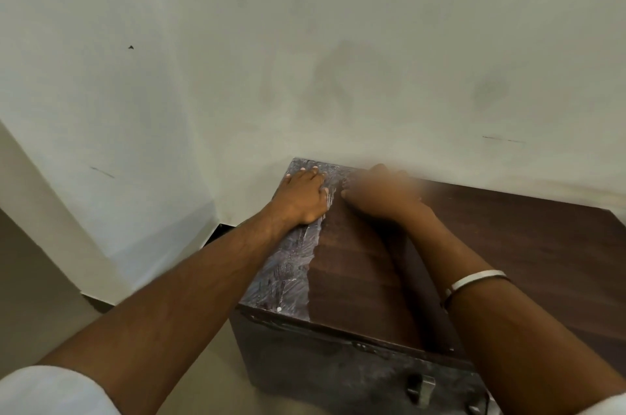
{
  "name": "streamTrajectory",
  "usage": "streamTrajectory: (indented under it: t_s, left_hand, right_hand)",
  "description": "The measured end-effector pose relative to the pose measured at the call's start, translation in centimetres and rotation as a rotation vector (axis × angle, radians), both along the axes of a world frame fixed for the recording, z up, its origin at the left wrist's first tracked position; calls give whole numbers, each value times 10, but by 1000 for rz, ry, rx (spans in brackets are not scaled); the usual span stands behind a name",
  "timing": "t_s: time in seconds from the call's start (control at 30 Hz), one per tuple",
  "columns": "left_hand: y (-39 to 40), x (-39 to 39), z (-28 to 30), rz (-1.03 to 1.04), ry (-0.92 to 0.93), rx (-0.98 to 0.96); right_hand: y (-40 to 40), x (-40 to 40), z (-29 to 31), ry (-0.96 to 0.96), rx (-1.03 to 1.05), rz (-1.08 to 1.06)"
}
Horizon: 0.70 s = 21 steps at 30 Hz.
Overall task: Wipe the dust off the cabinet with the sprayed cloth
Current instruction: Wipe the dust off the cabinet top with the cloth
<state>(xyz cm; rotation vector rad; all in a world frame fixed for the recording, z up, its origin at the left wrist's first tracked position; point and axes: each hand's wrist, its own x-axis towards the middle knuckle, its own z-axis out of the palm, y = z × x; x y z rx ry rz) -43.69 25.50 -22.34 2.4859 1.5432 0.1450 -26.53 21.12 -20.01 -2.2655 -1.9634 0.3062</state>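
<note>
Basically the wall (305, 42) fills most of the view, w/ the dark wood cabinet (508, 262) pushed against it at lower right. Its top is mostly clean brown; a grey dusty strip (288, 265) runs along the left edge from front corner to back. Left hand (301, 196) lies flat on that strip near the back, fingers straight and spread, holding nothing. Right hand (379, 192) is just beside it, motion-blurred; can't tell its finger state, and no cloth is visible, maybe under the palm. A bracelet (474, 282) sits on the right forearm. Judgement: to do this pass well, keep the left hand bracing, drag the cloth w/ even pressure along the strip back-to-front, overlap passes, and finish at the edge so dust isn't smeared onto the clean side.
</note>
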Motion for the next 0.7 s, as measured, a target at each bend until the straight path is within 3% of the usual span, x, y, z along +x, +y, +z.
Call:
streamTrajectory:
  t_s: [0.7]
  left_hand:
    - [21,11,0,-8,7,31]
  right_hand:
    - [17,14,-10,-19,57,83]
